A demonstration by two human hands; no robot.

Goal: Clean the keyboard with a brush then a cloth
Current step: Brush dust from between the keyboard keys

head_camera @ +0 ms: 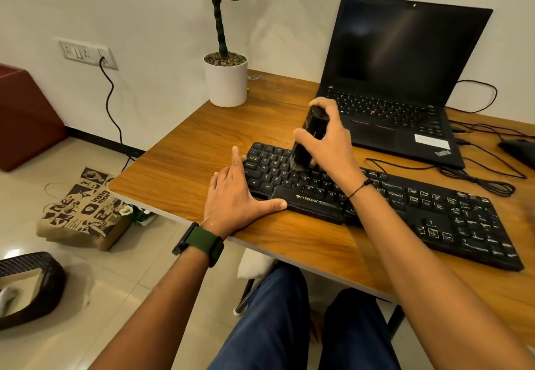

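A black keyboard (405,210) lies slantwise on the wooden desk (202,149). My right hand (330,141) grips a black brush (311,138) held upright, its lower end down on the keys of the keyboard's left half. My left hand (234,196) lies flat at the keyboard's left end, fingers straight along its left edge and thumb along its front edge. No cloth is in view.
An open black laptop (405,80) stands behind the keyboard, cables (477,178) trailing to its right near a dark mouse (518,149). A white potted plant (225,80) stands at the desk's back left corner. A paper bag (84,210) and a dark basket (31,285) sit on the floor at left.
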